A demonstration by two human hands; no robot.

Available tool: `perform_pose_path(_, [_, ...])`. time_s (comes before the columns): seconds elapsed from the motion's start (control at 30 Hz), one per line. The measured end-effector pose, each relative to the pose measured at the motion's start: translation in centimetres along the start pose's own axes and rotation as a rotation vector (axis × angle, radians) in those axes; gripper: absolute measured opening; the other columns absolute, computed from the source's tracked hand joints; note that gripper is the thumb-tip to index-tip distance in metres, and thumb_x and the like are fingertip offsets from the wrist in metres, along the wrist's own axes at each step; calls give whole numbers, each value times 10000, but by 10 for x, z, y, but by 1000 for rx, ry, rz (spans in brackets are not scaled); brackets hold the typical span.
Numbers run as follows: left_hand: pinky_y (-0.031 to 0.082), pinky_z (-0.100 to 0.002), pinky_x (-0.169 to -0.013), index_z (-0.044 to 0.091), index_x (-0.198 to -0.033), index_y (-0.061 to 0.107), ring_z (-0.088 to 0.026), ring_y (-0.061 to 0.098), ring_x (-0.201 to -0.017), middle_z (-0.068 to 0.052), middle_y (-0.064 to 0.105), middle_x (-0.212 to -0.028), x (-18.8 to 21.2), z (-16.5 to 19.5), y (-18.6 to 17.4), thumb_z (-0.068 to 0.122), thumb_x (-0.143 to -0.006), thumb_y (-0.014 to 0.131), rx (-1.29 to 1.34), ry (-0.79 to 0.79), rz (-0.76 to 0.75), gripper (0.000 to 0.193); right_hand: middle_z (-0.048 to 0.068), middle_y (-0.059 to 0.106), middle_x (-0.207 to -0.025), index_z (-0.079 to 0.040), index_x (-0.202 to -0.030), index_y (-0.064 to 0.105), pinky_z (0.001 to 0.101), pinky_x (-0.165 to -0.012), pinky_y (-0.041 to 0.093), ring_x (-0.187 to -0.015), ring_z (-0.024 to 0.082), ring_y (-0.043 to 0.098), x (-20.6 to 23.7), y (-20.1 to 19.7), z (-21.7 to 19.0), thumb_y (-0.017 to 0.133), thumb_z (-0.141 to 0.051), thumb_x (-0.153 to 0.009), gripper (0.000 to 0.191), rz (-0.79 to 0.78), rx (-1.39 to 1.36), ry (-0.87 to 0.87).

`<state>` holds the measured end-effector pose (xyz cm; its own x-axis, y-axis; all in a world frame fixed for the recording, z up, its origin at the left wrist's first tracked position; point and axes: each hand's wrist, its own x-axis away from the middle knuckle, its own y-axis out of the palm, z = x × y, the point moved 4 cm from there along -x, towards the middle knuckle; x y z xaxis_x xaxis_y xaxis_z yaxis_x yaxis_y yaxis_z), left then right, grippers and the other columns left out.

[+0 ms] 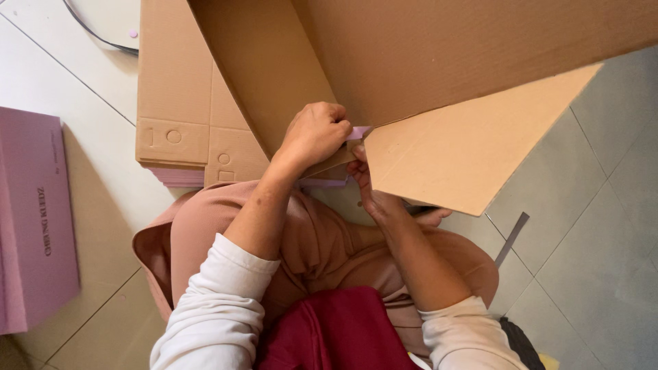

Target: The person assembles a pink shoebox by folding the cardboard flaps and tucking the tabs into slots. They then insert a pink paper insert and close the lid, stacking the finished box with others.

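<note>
Head view, looking down at a person seated on a pale tiled floor (89, 205). At far left a flat pink box (31, 219) lies on the tiles, partly cut off by the frame edge. Further in, a stack of flattened brown cardboard sheets (175, 103) rests on the floor, with pink edges showing under its near side; a dark cable (96, 34) curves across the tiles beyond it.

In the middle, the left hand (314, 133) is curled over the near edge of a large open cardboard box (439, 62), its fingers closed on a small pale pink strip (358, 132) at the corner where the box wall meets a flap. The right hand (373, 192) comes up just beside it from below, touching the underside of that flap (466, 151); its fingers are mostly hidden behind the cardboard, so I cannot tell whether they grip or only press, though they seem to pinch the flap's edge.

The box tilts over the person's lap and fills the upper right. At right, a grey strip (513, 238) lies on the tiles.
</note>
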<state>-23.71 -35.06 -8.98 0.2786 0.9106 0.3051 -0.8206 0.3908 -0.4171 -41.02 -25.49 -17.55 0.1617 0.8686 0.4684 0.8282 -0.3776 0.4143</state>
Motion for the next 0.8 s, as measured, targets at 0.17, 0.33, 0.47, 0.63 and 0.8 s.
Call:
perform_pose_path(0.17, [531,-459,-872,44,-941,765,-368,698,-968,-200,744,-965,-1,-1,4,215,-824,560,18,-29,-32,292,38,688,-975,-119,-1061,661,368,-770,601,-845,178,660,3,-1,1,780,-89,-902,201,19,9,-46])
perform_pose_path(0.33, [536,-459,-856,13,-925,746,-367,706,-948,-217,737,-950,-1,-4,6,232,-832,565,24,-52,-63,299,38,686,-995,-120,-1080,656,373,-785,605,-873,178,665,5,2,-1,777,-92,-906,214,20,24,-51])
perform_pose_path(0.47, [530,-451,-840,41,-948,752,-363,700,-938,-202,739,-955,0,-3,5,231,-805,561,74,-5,-44,306,37,685,-1011,-120,-1094,651,377,-798,608,-895,179,670,7,6,-3,776,-94,-909,225,22,34,-53])
perform_pose_path(0.63, [527,-456,-850,10,-933,740,-371,696,-950,-220,730,-961,1,-5,9,237,-835,555,55,-55,-88,309,37,684,-1031,-121,-1113,645,382,-814,611,-923,179,675,9,10,-10,774,-97,-913,239,38,54,-78])
perform_pose_path(0.8, [522,-450,-875,29,-973,747,-363,696,-984,-210,736,-1000,2,-7,12,236,-841,538,72,-72,-110,322,36,682,-1051,-121,-1131,639,387,-829,615,-950,180,681,13,15,-15,771,-100,-917,252,31,57,-77])
